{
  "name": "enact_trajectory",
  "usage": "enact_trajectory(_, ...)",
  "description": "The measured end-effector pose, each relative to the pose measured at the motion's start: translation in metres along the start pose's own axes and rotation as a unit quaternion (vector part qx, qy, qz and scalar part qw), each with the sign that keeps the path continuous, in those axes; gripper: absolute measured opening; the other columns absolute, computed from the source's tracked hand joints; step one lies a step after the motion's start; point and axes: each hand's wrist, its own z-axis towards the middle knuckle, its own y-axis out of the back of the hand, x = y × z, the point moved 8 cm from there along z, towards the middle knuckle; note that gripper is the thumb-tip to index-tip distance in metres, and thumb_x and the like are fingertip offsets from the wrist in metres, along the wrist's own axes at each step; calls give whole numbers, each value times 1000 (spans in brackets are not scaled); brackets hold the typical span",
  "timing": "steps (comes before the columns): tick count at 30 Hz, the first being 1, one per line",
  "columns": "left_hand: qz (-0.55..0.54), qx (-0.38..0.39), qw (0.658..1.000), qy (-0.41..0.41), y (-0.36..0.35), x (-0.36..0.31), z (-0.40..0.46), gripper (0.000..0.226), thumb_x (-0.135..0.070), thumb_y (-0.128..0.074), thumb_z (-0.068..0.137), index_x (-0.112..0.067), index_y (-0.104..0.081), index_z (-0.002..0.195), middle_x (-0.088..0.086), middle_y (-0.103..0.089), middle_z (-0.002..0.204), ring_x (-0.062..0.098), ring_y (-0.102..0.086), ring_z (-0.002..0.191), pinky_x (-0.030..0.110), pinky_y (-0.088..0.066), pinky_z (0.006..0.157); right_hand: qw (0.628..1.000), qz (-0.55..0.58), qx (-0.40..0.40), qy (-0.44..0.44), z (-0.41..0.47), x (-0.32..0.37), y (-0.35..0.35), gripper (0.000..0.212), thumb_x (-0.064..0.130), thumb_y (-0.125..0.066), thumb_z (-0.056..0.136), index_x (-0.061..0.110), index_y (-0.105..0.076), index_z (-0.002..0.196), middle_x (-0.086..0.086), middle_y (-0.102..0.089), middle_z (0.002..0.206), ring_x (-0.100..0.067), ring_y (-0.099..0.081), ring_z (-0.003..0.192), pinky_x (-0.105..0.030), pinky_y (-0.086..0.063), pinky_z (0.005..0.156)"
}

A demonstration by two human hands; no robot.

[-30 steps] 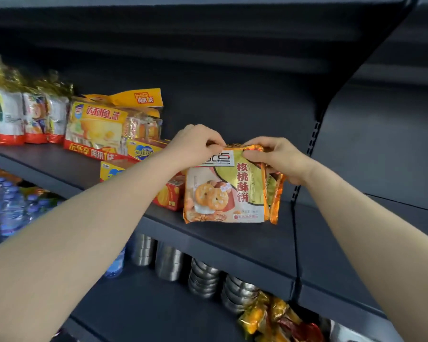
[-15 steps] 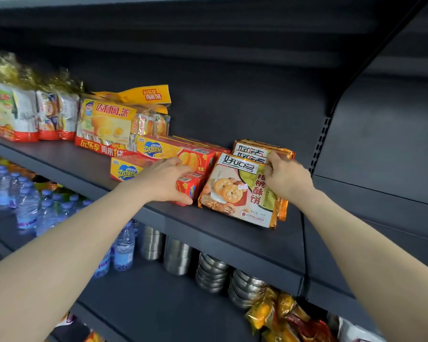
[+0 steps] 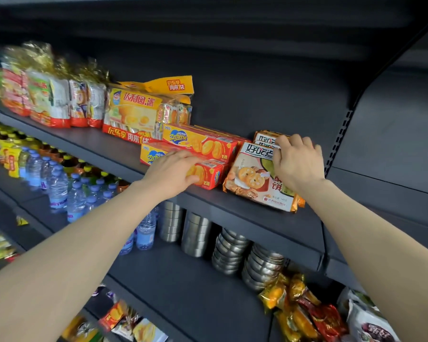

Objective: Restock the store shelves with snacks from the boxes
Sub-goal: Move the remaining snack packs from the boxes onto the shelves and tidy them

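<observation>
Centre-right of the head view, on the dark shelf (image 3: 257, 218), the front walnut-biscuit pack (image 3: 255, 178) leans back against more of the same packs (image 3: 265, 137) behind it, just beside the Zecheese boxes (image 3: 198, 144). Right hand (image 3: 298, 164) has fingers curled over the pack's top edge, pinching it w/ the packs behind; left hand (image 3: 176, 169) lies flat, fingers spread, pressing on the lower Zecheese box (image 3: 208, 172). Handling, as a guess: the pack looks light, film wrap prob. slick & crinkly, biscuits inside brittle, so hold by the top seam or both side edges, no squeezing the middle; boxes are stiff card, fine to push by a flat face. Hard to see: right thumb is hidden behind the hand, so grip depth unclear; can't count the packs at the back; lower box's front is partly under the left hand; bags at upper left are blurred, labels unreadable; no supply boxes in frame; lower shelves' bottles, steel bowls & bags partly cut off by arms & frame edge
</observation>
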Motion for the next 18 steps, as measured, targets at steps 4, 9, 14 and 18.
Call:
enact_trajectory(4, -2, -36, 999, 28, 12, 26, -43, 52, -40, -55, 98, -30, -42, 147, -4, -42, 150, 23, -40, 135, 37, -37, 106, 999, 14, -11, 29, -18, 56, 19, 46, 37, -30, 94, 9, -61, 114, -19, -64, 106, -43, -56, 98, -51, -44, 81)
enact_trajectory(9, 4, -72, 994, 79, 21, 73, -115, 52, -34, -61, 95, -22, -48, 144, 3, -49, 143, 29, -46, 127, 35, -36, 102, 996, 36, -39, 75, -55, 139, 28, 40, 40, -36, 99, 11, -59, 114, -16, -63, 102, -41, -57, 93, -49, -42, 75)
enact_trajectory(14, -2, -72, 990, 124, 3, 132, -203, 48, -25, -70, 88, -14, -59, 133, 11, -60, 128, 39, -56, 112, 45, -45, 93, 986, 85, -71, 121, -116, 214, 18, 35, 35, -44, 99, 11, -58, 120, -16, -61, 106, -39, -55, 93, -49, -42, 81)
enact_trajectory(18, 6, -35, 982, 186, -31, 177, -282, 46, -27, -68, 90, -15, -58, 134, 13, -58, 128, 41, -54, 114, 47, -46, 94, 981, 126, -9, 146, -177, 276, -14, 37, 35, -41, 98, 11, -59, 120, -15, -60, 107, -39, -55, 94, -47, -41, 74)
